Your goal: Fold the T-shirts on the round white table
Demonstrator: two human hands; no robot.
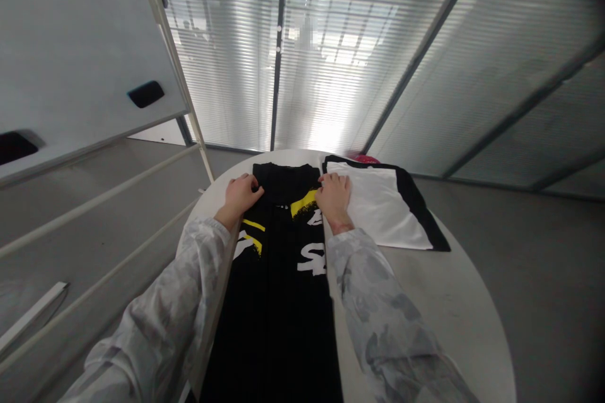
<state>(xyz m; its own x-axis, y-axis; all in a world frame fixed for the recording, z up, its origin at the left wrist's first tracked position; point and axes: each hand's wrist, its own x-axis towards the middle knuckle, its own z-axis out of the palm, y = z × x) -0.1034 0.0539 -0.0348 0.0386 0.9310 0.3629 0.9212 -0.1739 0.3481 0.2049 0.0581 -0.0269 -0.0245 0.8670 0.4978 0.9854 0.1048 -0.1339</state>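
A black T-shirt (pixel 295 308) with yellow and white print lies in a long strip down the table, its sides folded in to a seam in the middle. Its far end is turned over toward me as a plain black flap. At the flap's left edge, my left hand (pixel 239 196) has its fingers curled onto the cloth. My right hand (pixel 334 197) grips the opposite edge, thumb and fingers bent together. Beside my right hand lies a white folded garment (pixel 378 201) on top of a black one (pixel 418 201).
The round white table (pixel 466 308) carries the clothes. A whiteboard on a pale metal frame (pixel 137 173) stands close at the left. Behind the table rises a glass partition (pixel 326 88) with blinds. Something red (pixel 366 158) shows past the far edge.
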